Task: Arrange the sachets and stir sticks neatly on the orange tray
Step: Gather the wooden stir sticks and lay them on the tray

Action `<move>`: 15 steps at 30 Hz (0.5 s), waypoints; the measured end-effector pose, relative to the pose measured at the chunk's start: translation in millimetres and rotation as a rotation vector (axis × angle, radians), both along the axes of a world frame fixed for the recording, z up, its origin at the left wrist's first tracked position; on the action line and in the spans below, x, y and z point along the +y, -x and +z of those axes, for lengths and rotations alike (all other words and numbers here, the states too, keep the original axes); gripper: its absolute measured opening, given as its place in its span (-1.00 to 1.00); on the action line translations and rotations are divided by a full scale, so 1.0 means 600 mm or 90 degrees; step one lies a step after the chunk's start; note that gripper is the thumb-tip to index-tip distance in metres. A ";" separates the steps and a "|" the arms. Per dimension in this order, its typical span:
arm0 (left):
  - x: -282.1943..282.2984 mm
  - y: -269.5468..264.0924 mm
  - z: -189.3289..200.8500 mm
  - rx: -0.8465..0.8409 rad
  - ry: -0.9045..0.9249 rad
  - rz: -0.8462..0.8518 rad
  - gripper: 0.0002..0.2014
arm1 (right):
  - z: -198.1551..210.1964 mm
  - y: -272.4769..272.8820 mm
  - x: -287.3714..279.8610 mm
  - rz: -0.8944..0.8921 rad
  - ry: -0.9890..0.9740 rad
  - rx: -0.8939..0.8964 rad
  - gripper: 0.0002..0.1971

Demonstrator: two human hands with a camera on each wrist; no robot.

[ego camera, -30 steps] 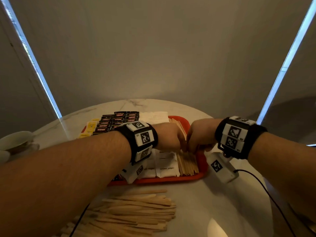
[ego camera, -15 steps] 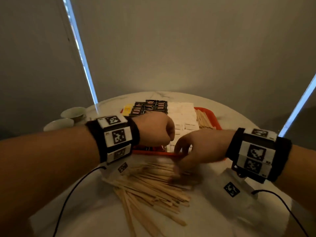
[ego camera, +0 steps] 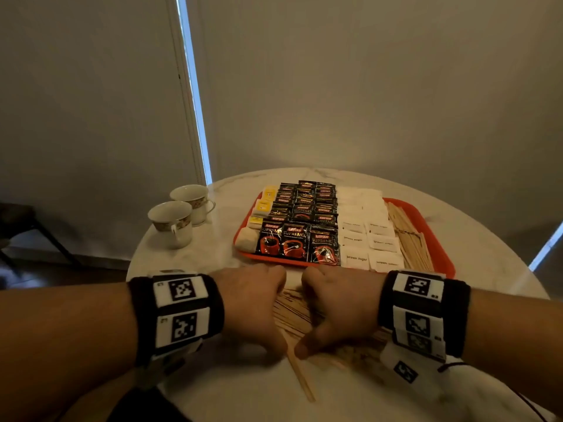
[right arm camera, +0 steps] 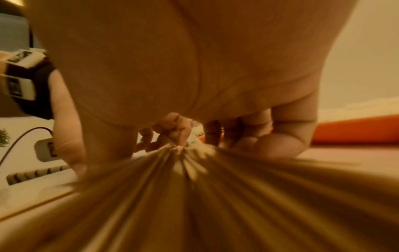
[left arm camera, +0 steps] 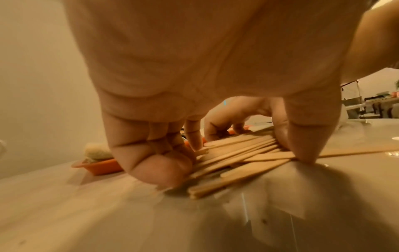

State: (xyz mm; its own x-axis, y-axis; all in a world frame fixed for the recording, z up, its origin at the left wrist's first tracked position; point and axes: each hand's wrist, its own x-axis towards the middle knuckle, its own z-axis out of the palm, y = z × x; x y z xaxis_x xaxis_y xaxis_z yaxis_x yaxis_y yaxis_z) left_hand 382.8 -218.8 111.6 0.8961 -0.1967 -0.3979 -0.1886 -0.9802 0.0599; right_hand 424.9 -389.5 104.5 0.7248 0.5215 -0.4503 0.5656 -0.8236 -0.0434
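The orange tray (ego camera: 443,239) holds rows of yellow sachets (ego camera: 262,205), black coffee sachets (ego camera: 300,229), white sugar sachets (ego camera: 370,236) and a row of stir sticks (ego camera: 411,239) along its right side. In front of the tray a pile of loose stir sticks (ego camera: 292,312) lies on the table. My left hand (ego camera: 259,309) and right hand (ego camera: 332,312) curl round this pile from either side. In the left wrist view, fingers (left arm camera: 151,162) and thumb (left arm camera: 306,145) clamp the sticks (left arm camera: 237,156). The right wrist view shows blurred sticks (right arm camera: 194,196) under my right hand.
Two patterned cups (ego camera: 173,220) stand on the round marble table (ego camera: 475,269), left of the tray. One stick (ego camera: 300,376) pokes out of the pile toward me. A cable (ego camera: 451,365) runs from my right wrist. A dark chair (ego camera: 27,226) stands far left.
Both hands left the row of sticks on the tray and came down to the loose pile in front of it. They now close round that pile.
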 end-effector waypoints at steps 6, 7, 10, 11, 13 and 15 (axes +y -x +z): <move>0.000 -0.018 -0.006 -0.051 0.047 0.029 -0.34 | 0.002 -0.024 0.009 0.023 0.019 -0.012 -0.38; 0.004 -0.023 -0.005 -0.068 0.056 0.035 -0.37 | 0.002 -0.026 0.009 0.022 0.027 -0.014 -0.40; 0.020 -0.036 -0.001 -0.111 0.112 0.059 -0.40 | 0.001 -0.041 0.003 -0.018 -0.023 0.015 -0.43; 0.026 -0.040 0.002 -0.118 0.135 0.067 -0.41 | 0.003 -0.045 -0.002 -0.041 -0.059 0.030 -0.47; 0.037 -0.048 0.012 -0.129 0.196 0.087 -0.43 | 0.011 -0.052 -0.010 -0.080 -0.128 0.042 -0.57; 0.047 -0.058 0.023 -0.139 0.306 0.114 -0.47 | 0.024 -0.058 -0.018 -0.094 -0.210 0.024 -0.66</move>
